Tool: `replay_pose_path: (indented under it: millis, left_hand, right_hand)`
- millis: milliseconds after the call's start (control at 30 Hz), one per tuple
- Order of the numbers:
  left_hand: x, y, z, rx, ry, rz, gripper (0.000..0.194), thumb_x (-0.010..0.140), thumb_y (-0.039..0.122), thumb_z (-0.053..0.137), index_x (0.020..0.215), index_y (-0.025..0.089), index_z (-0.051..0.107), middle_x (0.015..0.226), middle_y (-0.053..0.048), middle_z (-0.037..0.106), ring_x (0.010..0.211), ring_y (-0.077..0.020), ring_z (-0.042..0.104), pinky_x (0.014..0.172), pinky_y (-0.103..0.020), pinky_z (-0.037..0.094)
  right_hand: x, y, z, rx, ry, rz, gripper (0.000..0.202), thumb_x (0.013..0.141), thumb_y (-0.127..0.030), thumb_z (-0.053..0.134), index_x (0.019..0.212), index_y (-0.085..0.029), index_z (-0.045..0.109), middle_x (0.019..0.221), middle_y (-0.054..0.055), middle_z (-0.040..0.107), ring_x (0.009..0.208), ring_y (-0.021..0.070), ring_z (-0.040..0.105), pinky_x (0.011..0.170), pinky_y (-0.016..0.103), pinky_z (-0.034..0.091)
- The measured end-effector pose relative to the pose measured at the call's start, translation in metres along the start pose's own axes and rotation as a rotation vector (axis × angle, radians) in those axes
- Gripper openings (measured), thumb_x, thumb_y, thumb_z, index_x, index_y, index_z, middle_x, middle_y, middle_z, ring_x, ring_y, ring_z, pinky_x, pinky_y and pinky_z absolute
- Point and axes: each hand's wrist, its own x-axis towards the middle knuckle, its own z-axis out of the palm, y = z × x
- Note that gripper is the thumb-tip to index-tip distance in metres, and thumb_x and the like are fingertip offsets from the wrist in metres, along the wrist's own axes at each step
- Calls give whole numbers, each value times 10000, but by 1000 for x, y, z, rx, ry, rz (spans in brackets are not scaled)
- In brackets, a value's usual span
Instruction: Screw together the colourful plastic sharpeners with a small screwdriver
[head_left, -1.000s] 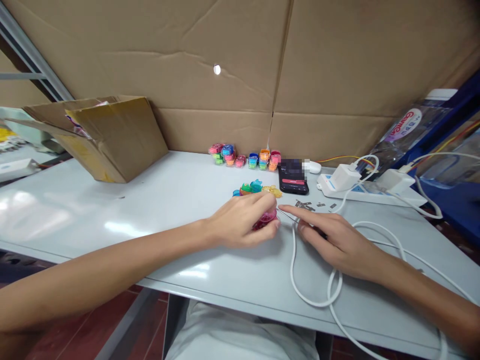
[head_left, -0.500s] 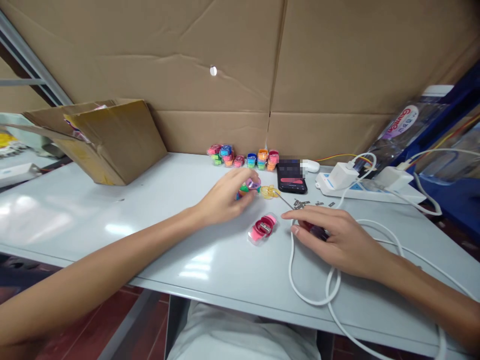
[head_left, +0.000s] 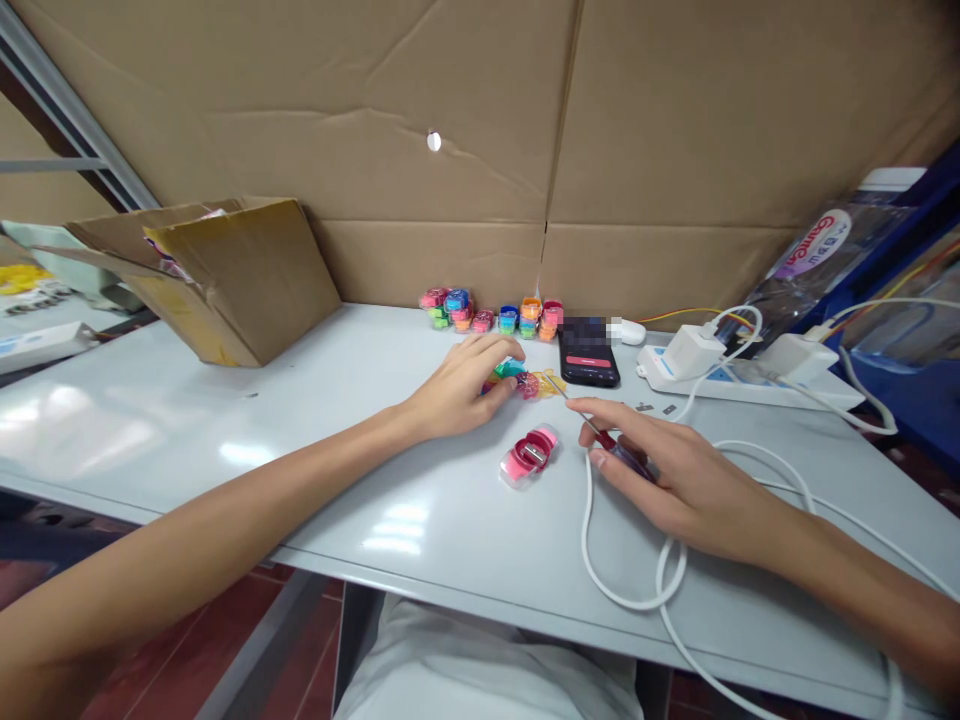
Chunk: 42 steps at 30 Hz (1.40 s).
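Observation:
My left hand [head_left: 469,388] is curled over small coloured plastic pieces [head_left: 511,371], teal and red ones showing at its fingertips; whether it grips one is hidden. My right hand [head_left: 664,465] holds a screwdriver [head_left: 609,441] with a dark red handle, its thin shaft pointing up and left to the yellow plastic pieces [head_left: 553,384]. Between the hands, nearer the front edge, lies a pink and red sharpener [head_left: 530,455] with a clear cover and a metal blade. Small dark metal blades [head_left: 669,410] lie beyond my right hand.
Stacked coloured sharpeners [head_left: 455,309] line the cardboard wall, beside a black phone [head_left: 589,352]. An open cardboard box [head_left: 255,285] stands at left. At right are a white power strip [head_left: 795,385], a loose white cable [head_left: 587,530] and a large bottle [head_left: 817,245].
The purple ring at my left fingertips no longer shows; teal and red pieces show there now. My right hand has tilted, uncovering more of the screwdriver. The view has shifted slightly.

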Motion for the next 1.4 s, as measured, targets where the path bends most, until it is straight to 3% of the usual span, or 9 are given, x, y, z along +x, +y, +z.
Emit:
replay_pose_path:
  millis: [100,167,300,400,600,700,867,1100,1400]
  left_hand:
    - [-2,16,-5,-69,58,105,278,900,134,504,1156,180,601,1244,-100,659,1205,-232,568,1074,-420,437]
    - [-5,29,-8,-155,-8,190,337,880,109,500,1186,194,614,1258,-87,676,1200,-214,595,1055,-385,462]
    - [-10,50,-9,-205,-169,217,283,936,125,456,1079,171,696,898,-64,749,871,-190,675,836,-329,521]
    - [-11,57,-10,-258,-225,199,251,967,178,487,1036,156,727,774,-48,729,748,-171,653,747,-310,514]
    - [-11,53,-12,-395,-65,-11,111,943,214,575,976,165,668,920,-31,743,804,-138,662,774,-282,528]
    - [-10,48,-11,-437,-32,-77,70,934,248,598,943,178,603,823,6,691,718,-123,632,682,-265,512]
    - [-11,41,-8,-487,-117,-33,126,934,214,588,813,179,578,712,17,630,677,-118,600,650,-254,495]
    - [-14,41,-2,-475,-150,20,68,933,138,533,890,191,539,794,-5,635,807,-155,628,761,-300,517]
    - [-15,38,1,-506,-113,44,55,958,131,529,932,175,549,870,-25,666,804,-141,625,754,-282,505]
  right_hand:
    - [-1,-4,-1,39,-33,61,286,1025,-299,484,1309,-265,477,1022,15,718,637,119,592,653,280,509]
    - [0,-7,-5,45,-29,47,167,1017,-302,506,1172,-261,554,985,12,719,669,128,600,655,284,498]
    - [9,-13,-24,127,134,-27,103,971,-331,605,1018,-279,681,1053,36,726,879,190,674,717,313,534]
    - [29,-20,-42,88,239,-42,101,912,-356,682,935,-263,710,975,47,738,764,188,670,624,316,532]
    - [73,-47,-55,62,227,-43,89,877,-309,697,892,-226,722,581,-41,650,454,108,571,432,251,389]
    - [81,-60,-50,36,222,-99,73,898,-285,672,891,-229,719,603,-53,680,465,103,596,489,247,425]
    - [80,-60,-41,30,204,-114,72,909,-276,658,896,-232,714,659,-40,711,561,138,672,604,282,494]
    - [80,-39,-35,190,180,-47,152,919,-355,678,864,-219,714,673,-30,700,559,122,656,521,240,488]
    - [80,-42,-32,229,197,-115,163,860,-343,761,950,-216,712,698,-45,693,546,117,633,499,241,493]
